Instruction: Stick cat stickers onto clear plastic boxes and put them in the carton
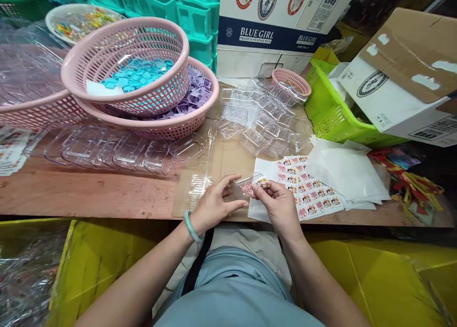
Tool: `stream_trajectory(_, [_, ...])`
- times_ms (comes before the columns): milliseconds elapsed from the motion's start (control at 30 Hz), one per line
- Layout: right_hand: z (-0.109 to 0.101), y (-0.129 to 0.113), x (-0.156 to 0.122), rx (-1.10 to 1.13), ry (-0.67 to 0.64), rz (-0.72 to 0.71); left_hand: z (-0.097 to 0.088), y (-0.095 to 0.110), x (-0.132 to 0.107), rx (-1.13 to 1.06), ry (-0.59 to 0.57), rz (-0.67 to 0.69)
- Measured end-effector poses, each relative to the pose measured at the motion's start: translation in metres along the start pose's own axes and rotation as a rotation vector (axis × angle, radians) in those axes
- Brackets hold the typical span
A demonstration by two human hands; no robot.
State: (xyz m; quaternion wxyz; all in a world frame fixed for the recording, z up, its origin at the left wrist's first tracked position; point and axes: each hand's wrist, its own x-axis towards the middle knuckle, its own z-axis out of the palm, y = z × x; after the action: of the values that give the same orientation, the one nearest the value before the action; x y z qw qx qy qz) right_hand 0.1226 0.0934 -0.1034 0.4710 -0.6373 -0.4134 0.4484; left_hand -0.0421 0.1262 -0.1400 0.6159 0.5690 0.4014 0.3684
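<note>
- Item: one small clear plastic case, rectangular (pixel 243 182), between my hands above the brown cardboard sheet (pixel 228 153); pink lettering shows on its face.
- Left hand (pixel 213 201): half-curled at the case's left end, thumb near the lower edge, fingers at the upper.
- Right hand (pixel 280 205): thumb and forefinger narrowed in a pinch at the right end, by a printed cat sticker (pixel 263 182); whether that is fully stuck down, I cannot tell.
- Step, by my judgement: placing the sticker on the case.
- Next move, by my judgement: calls for a steady left hold, a squared edge and light, even pressing.
- Beside my right hand: white sheets of cat stickers (pixel 303 193); blank white sheets (pixel 344 170) overlapping them.
- Beyond: a heap of clear plastic cases (pixel 267 117).
- Leftward: a row of clear plastic covers (pixel 117 151).
</note>
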Motion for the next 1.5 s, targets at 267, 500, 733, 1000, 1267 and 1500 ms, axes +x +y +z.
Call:
stream_trajectory(267, [0.001,-0.01,-0.005,-0.479,0.093,-0.335,0.006,0.003,0.005,-0.066,0.063,-0.032])
stream_trajectory(500, [-0.004,0.013,0.002,-1.016,0.263,-0.831,0.008,0.001,0.007,-0.077,0.079,-0.05])
stream_trajectory(733, [0.003,0.022,0.008,-0.702,0.363,-0.754,0.01,0.0,0.006,-0.086,0.076,-0.044])
stream_trajectory(1000, [0.0,0.026,0.009,-0.408,0.409,-0.516,0.013,-0.003,0.004,-0.09,0.087,-0.036])
stream_trajectory(1267, [-0.008,0.022,0.022,-0.145,0.077,-0.07,0.013,0.001,-0.001,-0.137,0.092,-0.044])
stream_trajectory(1500, [-0.012,0.017,0.022,-0.018,0.058,0.039,0.011,0.0,0.0,-0.17,0.08,-0.06])
